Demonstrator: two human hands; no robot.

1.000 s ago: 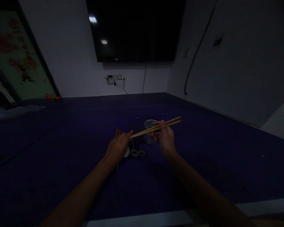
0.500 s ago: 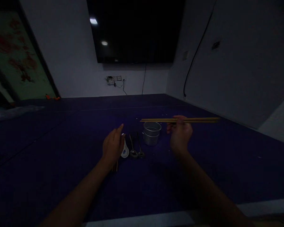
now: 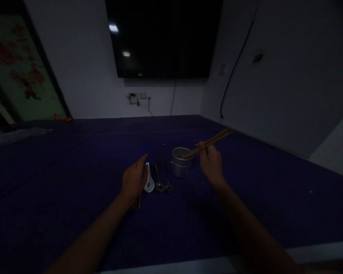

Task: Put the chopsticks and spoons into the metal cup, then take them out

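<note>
My right hand (image 3: 210,161) is closed around wooden chopsticks (image 3: 214,140). Their lower ends dip into the mouth of a grey metal cup (image 3: 181,168), and the upper ends slant up to the right. Left of the cup lie two dark metal spoons, one (image 3: 169,186) nearer the cup and another (image 3: 160,185) beside it. A white spoon (image 3: 149,184) with a blue mark comes after them. My left hand (image 3: 133,179) rests against its left side with fingers extended, over more chopsticks (image 3: 140,201) whose near ends stick out below the palm.
A dark purple surface (image 3: 171,228) spreads under everything, with a pale front edge (image 3: 165,265). Behind it, a large black screen (image 3: 165,38) hangs on the wall above sockets (image 3: 140,96) and cables. Crumpled clear plastic (image 3: 20,135) lies far left.
The chopsticks in my right hand have tilted from level above the cup to slanting, with their tips now inside it. My right hand shifted slightly left; my left hand stays almost in place.
</note>
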